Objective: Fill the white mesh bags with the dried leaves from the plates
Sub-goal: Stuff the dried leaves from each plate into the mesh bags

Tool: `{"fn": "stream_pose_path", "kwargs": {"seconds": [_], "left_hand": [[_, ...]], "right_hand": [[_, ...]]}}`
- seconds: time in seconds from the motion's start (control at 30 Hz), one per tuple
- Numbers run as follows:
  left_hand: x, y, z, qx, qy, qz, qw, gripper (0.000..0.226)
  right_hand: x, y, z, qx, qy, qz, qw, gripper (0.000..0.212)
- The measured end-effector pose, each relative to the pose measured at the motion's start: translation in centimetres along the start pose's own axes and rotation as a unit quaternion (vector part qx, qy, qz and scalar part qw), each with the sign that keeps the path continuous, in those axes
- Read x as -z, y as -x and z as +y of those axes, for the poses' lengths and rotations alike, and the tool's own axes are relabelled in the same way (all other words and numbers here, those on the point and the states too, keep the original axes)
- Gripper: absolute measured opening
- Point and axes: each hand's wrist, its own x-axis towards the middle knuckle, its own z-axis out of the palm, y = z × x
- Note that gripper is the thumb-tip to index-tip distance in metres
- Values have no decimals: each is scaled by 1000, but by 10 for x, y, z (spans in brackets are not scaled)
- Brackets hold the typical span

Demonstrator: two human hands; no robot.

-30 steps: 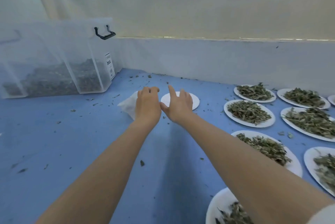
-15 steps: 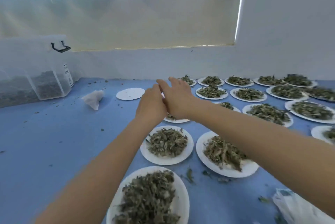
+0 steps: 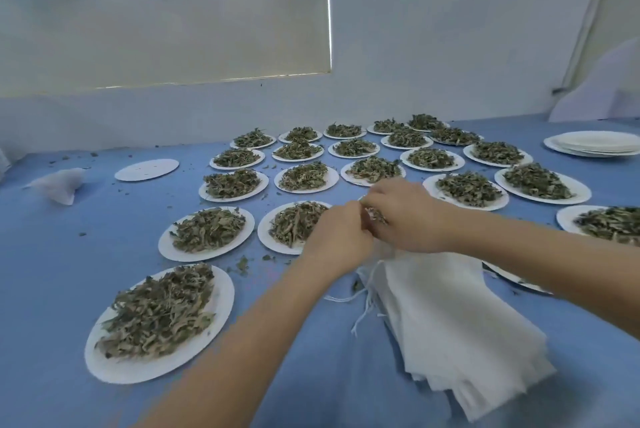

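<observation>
Both hands' (image 3: 341, 233) (image 3: 405, 216) grips pinch dried leaves (image 3: 375, 214) above one stack of white mesh bags (image 3: 450, 316)

Matt white paper plates (image 3: 157, 363) hold dry, crinkled leaves (image 3: 157, 310); at four o'clock, thin white cloth bags (image 3: 450, 316); the tabletop (image 3: 52, 271) is smooth matt blue.

I see a pale, bluish-white plastered wall (image 3: 450, 46) rising behind a broad, flat work surface covered in smooth blue sheeting (image 3: 52, 271). Set into the wall is a window covered by a cream roller blind (image 3: 162, 12), with thin bright daylight leaking along its right and bottom edges. The room's light is soft and diffuse.
</observation>
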Motion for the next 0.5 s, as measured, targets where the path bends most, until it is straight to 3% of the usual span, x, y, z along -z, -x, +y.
{"fn": "stream_pose_path", "kwargs": {"seconds": [0.13,0.23,0.33,0.5], "left_hand": [[-25,5,4,-15,32,20,999,26],[-33,15,7,-52,93,99,989,28],[-35,25,11,-74,155,140,975,21],[-42,31,14,-132,41,97,986,44]], "right_hand": [[12,29,38,17,-87,19,996,25],[14,52,59,25,-144,55,988,13],[7,69,65,55,-158,31,985,22],[2,76,64,87,-175,47,980,42]]}}
